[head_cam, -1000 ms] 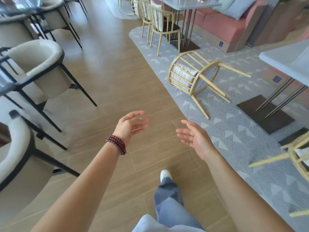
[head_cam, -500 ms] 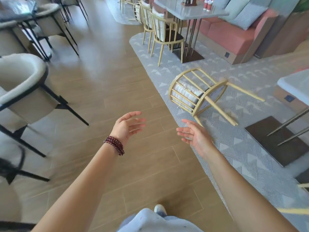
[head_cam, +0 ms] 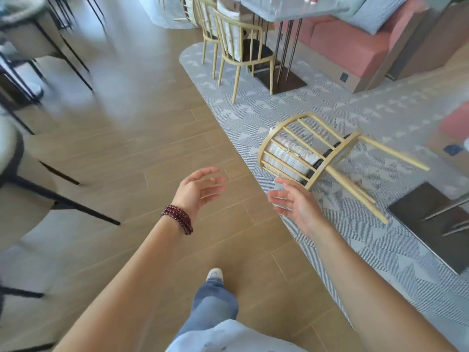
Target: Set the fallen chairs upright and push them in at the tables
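A fallen yellow spindle-back chair [head_cam: 314,158] lies on its side on the grey patterned rug, its legs pointing right and a striped cushion caught in its back. My right hand [head_cam: 295,201] hovers just short of the chair's curved back rail, fingers spread and relaxed, holding nothing. My left hand [head_cam: 199,188], with a dark red bead bracelet on the wrist, floats over the wooden floor to the left, fingers loose and empty. The dark base plate of a table [head_cam: 436,219] lies right of the chair's legs.
Two upright yellow chairs [head_cam: 241,49] stand at a grey table [head_cam: 291,8] by a pink sofa [head_cam: 355,41] at the back. Cream padded chairs with black legs [head_cam: 28,179] line the left. My jeans leg and white shoe [head_cam: 214,275] step on the wood floor.
I have walked closer to the fallen chair, which now sits lower and nearer my right hand. Both hands stay open and empty.
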{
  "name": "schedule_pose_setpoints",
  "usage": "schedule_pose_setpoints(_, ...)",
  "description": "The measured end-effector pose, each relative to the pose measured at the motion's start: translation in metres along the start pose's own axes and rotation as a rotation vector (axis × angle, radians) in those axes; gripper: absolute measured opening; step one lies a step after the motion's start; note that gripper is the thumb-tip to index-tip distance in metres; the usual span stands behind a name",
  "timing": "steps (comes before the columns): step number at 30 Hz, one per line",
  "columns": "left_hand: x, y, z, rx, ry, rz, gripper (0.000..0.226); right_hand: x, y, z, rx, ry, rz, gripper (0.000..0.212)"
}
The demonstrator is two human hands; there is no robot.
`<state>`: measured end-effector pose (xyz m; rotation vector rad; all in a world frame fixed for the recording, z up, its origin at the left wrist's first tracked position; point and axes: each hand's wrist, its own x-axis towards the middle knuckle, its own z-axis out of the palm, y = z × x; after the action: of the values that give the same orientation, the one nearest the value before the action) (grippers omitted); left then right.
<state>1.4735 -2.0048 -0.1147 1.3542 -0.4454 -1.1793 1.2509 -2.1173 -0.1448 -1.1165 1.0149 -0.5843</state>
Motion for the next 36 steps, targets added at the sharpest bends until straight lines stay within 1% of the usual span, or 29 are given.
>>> schedule_pose_setpoints(7,0.141,0.068,-0.026,0.026,-0.074,-0.038,0.026,0.121,-0.048,0.043,0.06,0.087,0.026,0.023)
schedule_pose_setpoints(13,0.241,0.095,-0.018,0.071,-0.123,-0.09,0.026,0.211,-0.085,0.054,0.039,0.111,0.03,0.02)
schedule_pose_setpoints(21,0.386,0.105,0.02,0.125,-0.148,-0.138,0.025,0.354,-0.117,0.023,0.0,0.139,0.054,0.021)
schedule_pose_setpoints(26,0.471,0.105,0.049,0.127,-0.111,-0.182,0.026,0.436,-0.131,-0.006,0.002,0.153,0.112,0.021)
schedule_pose_setpoints(28,0.503,0.104,0.06,0.143,-0.098,-0.195,0.027,0.467,-0.138,-0.018,-0.035,0.161,0.128,0.023)
schedule_pose_setpoints(32,0.561,0.094,0.081,0.203,-0.121,-0.225,0.028,0.532,-0.142,-0.036,-0.202,0.165,0.135,0.021)
schedule_pose_setpoints(36,0.621,0.066,0.095,0.252,-0.155,-0.251,0.028,0.594,-0.126,-0.05,-0.397,0.159,0.107,0.018)
